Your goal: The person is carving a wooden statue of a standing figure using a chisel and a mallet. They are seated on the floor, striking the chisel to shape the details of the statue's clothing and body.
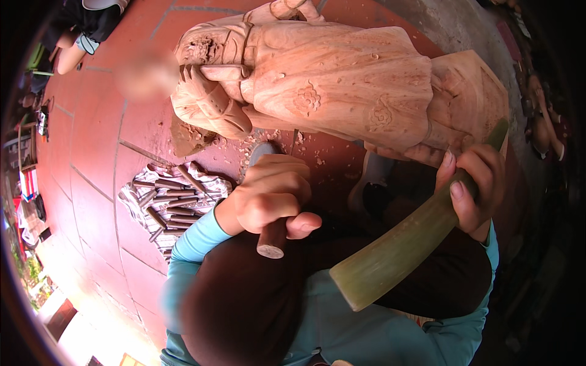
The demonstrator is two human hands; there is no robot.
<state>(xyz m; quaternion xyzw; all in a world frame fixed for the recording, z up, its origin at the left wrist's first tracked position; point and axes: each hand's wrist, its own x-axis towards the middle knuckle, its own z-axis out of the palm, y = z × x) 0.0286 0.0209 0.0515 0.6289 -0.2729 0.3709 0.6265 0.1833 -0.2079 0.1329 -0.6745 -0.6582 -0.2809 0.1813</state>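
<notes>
Your left hand [268, 198] has its fingers closed tight around a wooden chisel handle [273, 235], at 7 o'clock from the carved wooden statue [332, 79] lying on the red tiled floor [91, 140]. Your right hand [470, 186] wraps a greenish horn-shaped mallet [403, 244], at 4 o'clock. The statue looks heavy and stiff, with fragile details; grip the tools mid-shaft. At 9 o'clock, spare chisels [171, 204] lie on striped cloth [137, 204]. No labels are visible.

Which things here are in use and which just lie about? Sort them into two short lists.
In use:
- left hand gripping a wooden-handled chisel
- right hand holding a greenish horn-shaped mallet
- pale wooden carved figure, lying on its side

Lying about:
- spare chisels on a striped cloth
- wood chips on the red tiled floor
</notes>
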